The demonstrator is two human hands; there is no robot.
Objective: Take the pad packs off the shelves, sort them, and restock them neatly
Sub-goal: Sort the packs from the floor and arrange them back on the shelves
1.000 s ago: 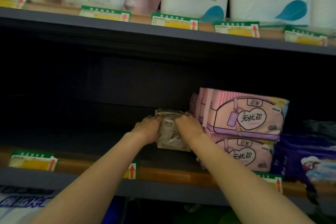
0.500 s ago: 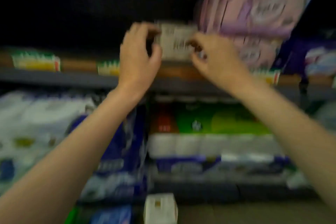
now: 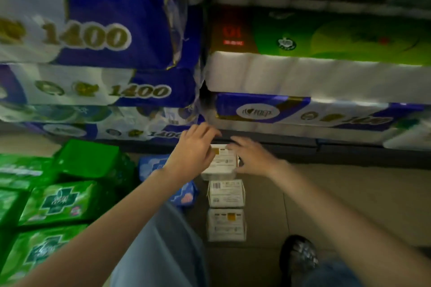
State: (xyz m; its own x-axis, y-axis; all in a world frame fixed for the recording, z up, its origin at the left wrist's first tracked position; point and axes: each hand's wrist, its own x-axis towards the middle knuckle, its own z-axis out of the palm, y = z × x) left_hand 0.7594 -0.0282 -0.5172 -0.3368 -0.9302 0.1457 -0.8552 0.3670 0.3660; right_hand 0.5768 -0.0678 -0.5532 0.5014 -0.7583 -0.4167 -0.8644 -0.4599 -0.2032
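The blue-and-white toilet paper bundles (image 3: 100, 37) are wrapped in glossy, wrinkled plastic film, as are the shiny green pad packs (image 3: 58, 202). The white pad packs (image 3: 225, 193) look like smooth printed plastic wrap, the floor tiles (image 3: 349, 193) matt beige, the trouser leg (image 3: 168, 251) soft denim cloth.

We see both bare forearms stretched forward and down, converging at the centre. Our left hand (image 3: 194, 151) comes in from the lower left, its fingers loosely bent and spread forward, knuckles up. Our right hand (image 3: 250, 156) reaches in from the lower right, fingers extended toward the left hand's — the two hands sit just beside each other, wrists level.
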